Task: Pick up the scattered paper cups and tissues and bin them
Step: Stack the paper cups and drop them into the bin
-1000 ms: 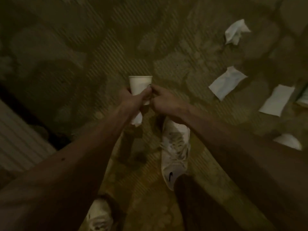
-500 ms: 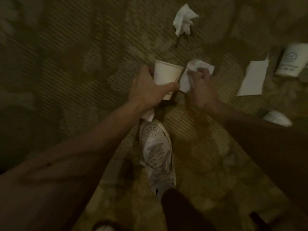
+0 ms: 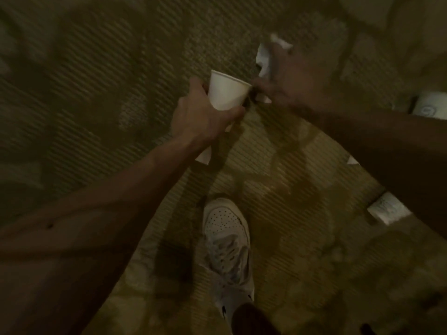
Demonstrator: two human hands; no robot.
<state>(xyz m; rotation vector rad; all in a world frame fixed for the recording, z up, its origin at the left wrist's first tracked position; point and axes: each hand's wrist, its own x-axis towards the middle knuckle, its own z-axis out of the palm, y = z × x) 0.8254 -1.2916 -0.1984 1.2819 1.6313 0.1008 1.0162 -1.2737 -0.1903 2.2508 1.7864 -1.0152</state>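
Head view: my left hand (image 3: 200, 119) grips a white paper cup (image 3: 227, 93) above the carpet (image 3: 96, 93) (a tissue corner (image 3: 204, 155) hangs below my palm). My blurred right hand (image 3: 292, 78) seems to pinch a crumpled tissue (image 3: 263, 56) just beside the cup.

Patterned olive carpet (image 3: 290, 213) with a white sneaker (image 3: 226, 240), fallen paper cup (image 3: 429, 108) far right, white paper piece (image 3: 387, 209) nearer.

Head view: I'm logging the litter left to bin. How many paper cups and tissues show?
Paper cups: 3 (held cup, logo cup, near cup)
Tissues: at least 3 (hanging tissue below left hand, blurred tissue at right hand, white sliver)
Total: at least 6
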